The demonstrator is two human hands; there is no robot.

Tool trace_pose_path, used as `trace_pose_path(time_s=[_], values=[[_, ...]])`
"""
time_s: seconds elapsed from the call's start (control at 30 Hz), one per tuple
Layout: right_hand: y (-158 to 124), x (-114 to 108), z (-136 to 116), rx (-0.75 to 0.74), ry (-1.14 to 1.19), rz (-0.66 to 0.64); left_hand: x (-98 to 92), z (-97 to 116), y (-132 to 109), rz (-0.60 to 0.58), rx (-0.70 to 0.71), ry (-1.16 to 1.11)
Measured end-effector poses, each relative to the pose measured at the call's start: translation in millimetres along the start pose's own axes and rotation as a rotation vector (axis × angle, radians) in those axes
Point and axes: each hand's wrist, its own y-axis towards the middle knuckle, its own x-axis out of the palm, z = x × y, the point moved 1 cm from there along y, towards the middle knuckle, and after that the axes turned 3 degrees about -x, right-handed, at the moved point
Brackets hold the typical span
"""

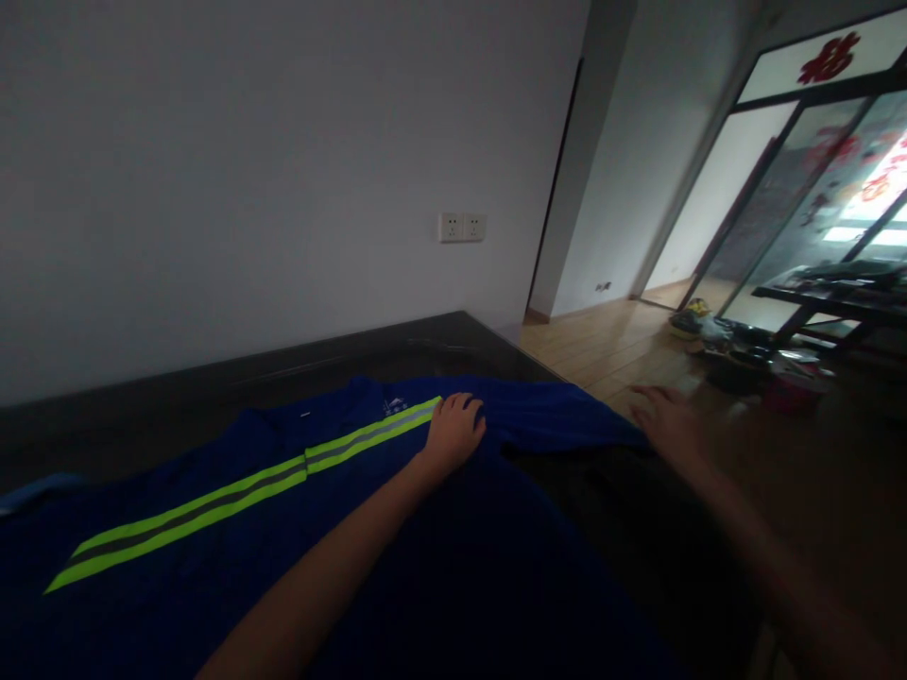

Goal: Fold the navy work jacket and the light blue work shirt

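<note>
A dark blue work jacket (418,491) lies spread over a dark table, with a yellow-green and grey reflective stripe (233,496) across its chest. A small white logo shows just above the stripe. My left hand (455,430) rests on the jacket at the stripe's right end, near the shoulder, its fingers slightly bent over the cloth. The sleeve (559,416) reaches out to the right. Beside its cuff end, my right hand (666,430) is raised and a little blurred, with fingers apart and nothing seen in them. The jacket's lower part is lost in shadow.
The dark table (453,340) stands against a white wall with a double socket (462,227). On the right is wooden floor (595,340), with bags and a pinkish-red container (794,382) near a dark stand. Glass sliding doors (779,198) stand behind.
</note>
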Motion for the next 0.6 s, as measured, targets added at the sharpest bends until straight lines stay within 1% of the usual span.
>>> trace_pose_path(time_s=[0.1, 0.17, 0.2, 0.23, 0.3, 0.37, 0.43, 0.53, 0.57, 0.6], values=[[13, 36, -89, -0.269, 0.146, -0.264, 5.9, 12, -21, -0.066, 0.014, -0.011], [11, 60, -133, -0.379, 0.151, -0.419, 15.6, 16, -30, -0.098, -0.007, -0.01], [8, 71, -147, -0.409, 0.133, -0.503, 20.7, 18, -33, -0.098, -0.015, -0.005], [5, 80, -156, -0.404, 0.092, -0.583, 25.1, 18, -35, -0.087, -0.013, 0.0], [0, 92, -161, -0.402, 0.012, -0.689, 30.8, 18, -38, -0.063, 0.011, 0.004], [-3, 94, -157, -0.4, -0.031, -0.717, 32.0, 18, -38, -0.051, 0.028, -0.007], [-4, 86, -153, -0.386, -0.013, -0.659, 29.5, 17, -37, -0.038, 0.033, -0.025], [-10, 63, -158, -0.347, 0.033, -0.517, 22.5, 17, -36, 0.004, 0.033, -0.06], [-14, 55, -162, -0.319, 0.036, -0.503, 19.8, 18, -36, 0.02, 0.032, -0.069], [-20, 49, -167, -0.28, 0.032, -0.521, 17.0, 18, -37, 0.034, 0.032, -0.074]])
